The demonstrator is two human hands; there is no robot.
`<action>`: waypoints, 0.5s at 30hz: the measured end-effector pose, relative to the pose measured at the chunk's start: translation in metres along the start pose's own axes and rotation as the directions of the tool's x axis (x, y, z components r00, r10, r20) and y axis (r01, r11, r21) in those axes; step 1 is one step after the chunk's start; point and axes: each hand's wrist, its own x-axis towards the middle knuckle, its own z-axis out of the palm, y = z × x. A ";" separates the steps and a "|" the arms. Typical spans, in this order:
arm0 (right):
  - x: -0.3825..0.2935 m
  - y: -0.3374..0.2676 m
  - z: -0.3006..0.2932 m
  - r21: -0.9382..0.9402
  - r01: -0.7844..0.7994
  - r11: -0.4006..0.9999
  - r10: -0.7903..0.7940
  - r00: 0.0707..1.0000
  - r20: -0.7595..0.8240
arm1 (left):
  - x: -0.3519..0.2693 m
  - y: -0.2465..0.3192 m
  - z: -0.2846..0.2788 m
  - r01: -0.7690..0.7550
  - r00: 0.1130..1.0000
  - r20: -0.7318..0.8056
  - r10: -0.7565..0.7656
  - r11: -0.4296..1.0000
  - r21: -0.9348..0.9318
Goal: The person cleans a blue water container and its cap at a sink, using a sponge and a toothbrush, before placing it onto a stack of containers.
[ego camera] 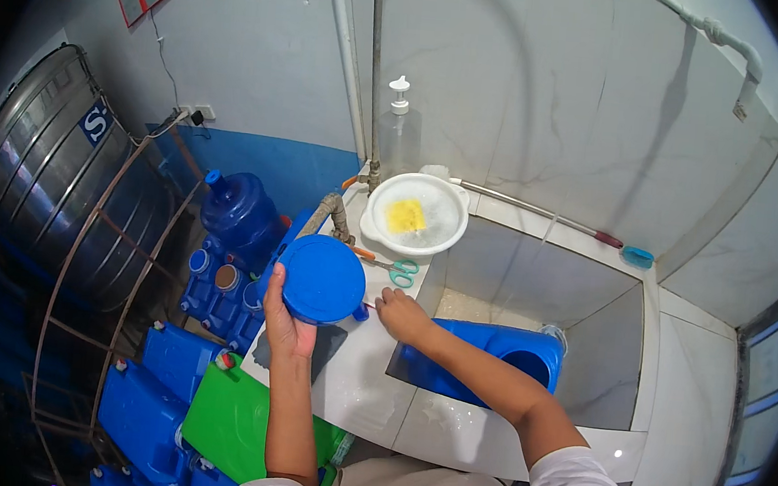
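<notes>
My left hand (287, 317) grips a round blue plastic lid (324, 279) by its left edge, with the flat face turned up. The lid is held above the counter (364, 378), beside a metal faucet (332, 212). My right hand (402, 318) reaches down to the counter to the right of the lid. Its fingers are bent, and a thin reddish thing shows by the fingertips; whether they grip it is hidden. Just beyond lie scissors with teal handles (402, 273). Under my left wrist is a dark grey cloth (330, 353).
A white basin (412, 250) holds suds and a yellow sponge (405, 215); a pump bottle (399, 134) stands behind it. A blue jug (470, 338) lies in the tiled sink (539, 255). A long-handled brush (634, 257) rests on the ledge. Blue and green containers (231, 422) crowd the left.
</notes>
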 end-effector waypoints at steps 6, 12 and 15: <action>-0.004 0.000 -0.105 0.107 -0.362 0.926 0.349 0.929 0.126 | 0.007 0.001 -0.009 0.024 0.999 0.029 -0.023 0.999 -0.030; 0.021 0.104 -0.136 -0.351 -0.480 0.804 0.492 0.869 -0.060 | 0.019 -0.046 0.011 0.204 0.974 0.106 -0.199 0.978 -0.036; 0.021 0.095 -0.145 -0.258 -0.459 0.850 0.475 0.880 -0.002 | 0.023 -0.071 0.018 0.244 0.961 0.143 -0.238 0.969 -0.028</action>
